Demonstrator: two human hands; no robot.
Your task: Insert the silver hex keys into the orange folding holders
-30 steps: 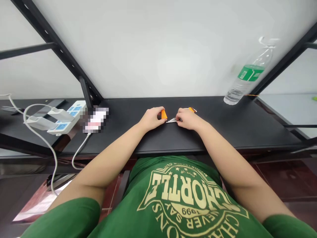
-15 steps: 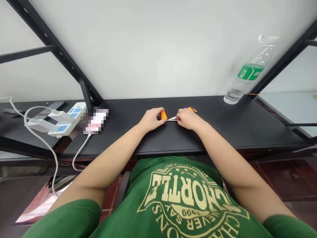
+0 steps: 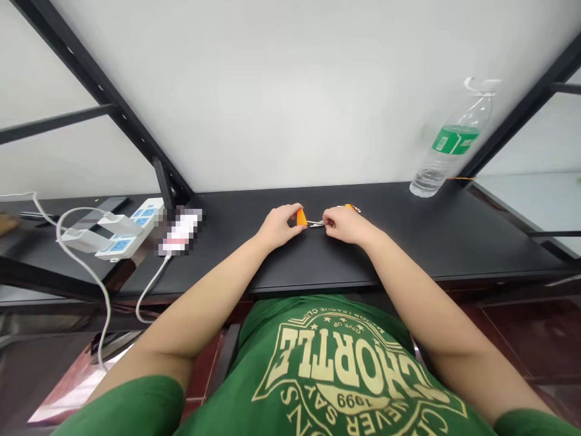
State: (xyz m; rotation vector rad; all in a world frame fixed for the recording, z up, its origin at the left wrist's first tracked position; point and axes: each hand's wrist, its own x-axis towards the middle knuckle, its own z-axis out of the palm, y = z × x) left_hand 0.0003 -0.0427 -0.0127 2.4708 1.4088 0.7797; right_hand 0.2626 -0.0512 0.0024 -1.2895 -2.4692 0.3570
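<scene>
White wall fills the background above a black desk (image 3: pixel 454 242) framed by dark metal struts, and we sit close against its near edge in a green printed shirt (image 3: pixel 345 375). Our left hand (image 3: pixel 276 226) curls around an orange holder (image 3: pixel 301 217), thumb and fingers closed narrowly on it so that only its right end shows beyond our fingertips. From that end a few thin silver metal rods (image 3: pixel 316 224) stick out toward our right hand (image 3: pixel 347 223), whose thumb and forefinger pinch their free tips; the other fingers fold under, resting on the desk. Just beyond our right knuckles lies a second orange piece with metal tips (image 3: pixel 351 209), partly hidden, and we cannot tell what exactly it is. Well off past our right hand a clear water bottle (image 3: pixel 447 148) with a green label stands at the back corner. Well off past our left hand sit a blurred-out phone-like object (image 3: pixel 181 231) on a white cable and a white power strip (image 3: pixel 122 233) with chargers plugged in. We judge the grip on the rods the weak point: they are slim and smooth, held only at their ends, so a sideways pull could let one slip free and roll across the desk, or tug the holder out of our left fingers. The piece behind our knuckles could be knocked if the right hand lifts carelessly.
</scene>
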